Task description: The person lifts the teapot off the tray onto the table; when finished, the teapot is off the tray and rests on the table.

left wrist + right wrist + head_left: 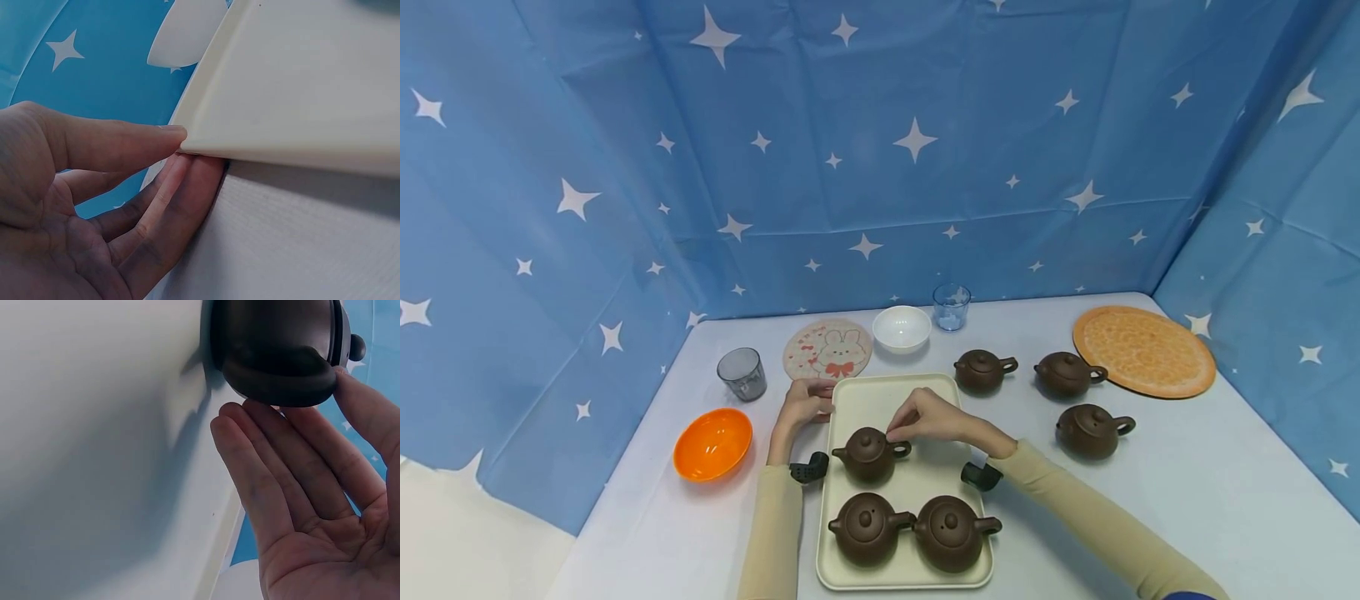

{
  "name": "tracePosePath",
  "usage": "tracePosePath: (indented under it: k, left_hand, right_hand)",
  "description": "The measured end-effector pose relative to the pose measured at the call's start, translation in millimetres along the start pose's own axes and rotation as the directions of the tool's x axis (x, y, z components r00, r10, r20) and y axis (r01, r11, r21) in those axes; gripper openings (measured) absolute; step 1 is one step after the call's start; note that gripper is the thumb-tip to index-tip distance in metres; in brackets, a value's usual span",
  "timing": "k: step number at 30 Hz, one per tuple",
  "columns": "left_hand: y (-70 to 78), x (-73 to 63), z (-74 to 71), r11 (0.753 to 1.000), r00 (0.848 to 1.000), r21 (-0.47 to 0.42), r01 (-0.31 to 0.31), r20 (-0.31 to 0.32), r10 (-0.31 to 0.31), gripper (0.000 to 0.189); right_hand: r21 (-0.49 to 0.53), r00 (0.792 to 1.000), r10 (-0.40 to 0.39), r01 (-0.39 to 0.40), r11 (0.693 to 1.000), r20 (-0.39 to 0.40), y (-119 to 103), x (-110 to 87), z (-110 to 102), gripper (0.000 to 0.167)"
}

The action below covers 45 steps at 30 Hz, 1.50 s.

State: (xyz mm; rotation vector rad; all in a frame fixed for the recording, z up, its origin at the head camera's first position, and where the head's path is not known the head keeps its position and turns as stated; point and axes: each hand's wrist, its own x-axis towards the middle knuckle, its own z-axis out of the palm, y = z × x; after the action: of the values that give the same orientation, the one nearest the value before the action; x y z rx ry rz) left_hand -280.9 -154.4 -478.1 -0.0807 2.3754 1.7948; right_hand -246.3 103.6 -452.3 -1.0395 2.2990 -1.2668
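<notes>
Three teapots on tray: one teapot stood alone in the middle of the cream tray, with two more teapots side by side at the near end.
Right hand: the right hand sat just behind and right of the middle teapot, at its handle.
Right-hand grip: in the right wrist view the fingers lay straight and spread, tips against the underside of the dark handle, thumb touching its outer edge; nothing was curled round it.
Teapot relative to grip: the pot's body lay left of the fingertips, resting on the tray, only the handle meeting the hand.
Left hand: the left hand lay at the tray's far left corner.
Left-hand grip: in the left wrist view the thumb lay on top of the tray rim and the fingers were tucked under it, pinching the edge.
Off the tray: three teapots stood on the table to the right, near an orange mat.
Behind the tray: a rabbit coaster, a white bowl and a clear glass.
Left side: a grey cup and an orange bowl.
</notes>
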Motion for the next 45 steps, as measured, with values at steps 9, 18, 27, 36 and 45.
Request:
tracePosePath:
  k: [9,18,27,36,45]
  left_hand:
    - [-0.2,-0.1,-0.1,1.0,1.0,0.005,0.0,-0.011,0.0,0.049]
    - [-1.2,-1.2,1.7,1.0,1.0,0.003,0.013,-0.019,-0.013,0.049]
    - [-2.0,0.3,2.2,1.0,0.999,0.009,0.011,-0.033,-0.011,0.047]
    - [-2.2,-0.3,2.0,1.0,0.999,0.001,0.013,-0.03,-0.013,0.048]
    - [0.2,-2.0,2.6,1.0,0.999,0.005,0.012,-0.033,-0.012,0.046]
  right_hand:
    - [0.091,0.999,0.037,-0.039,0.995,0.015,-1.5,-6.8,2.2,0.016]
    - [0.133,0.999,0.051,-0.053,0.99,0.02,-0.4,-9.9,5.2,0.01]
    - [0.069,1.0,0.017,-0.017,0.997,-0.003,-0.8,-8.5,3.4,0.009]
    - [0.061,0.999,0.023,-0.021,0.998,-0.037,-4.0,-8.1,2.3,0.009]
    - [0.063,0.997,-0.026,0.03,0.998,-0.074,0.4,-9.4,5.0,0.009]
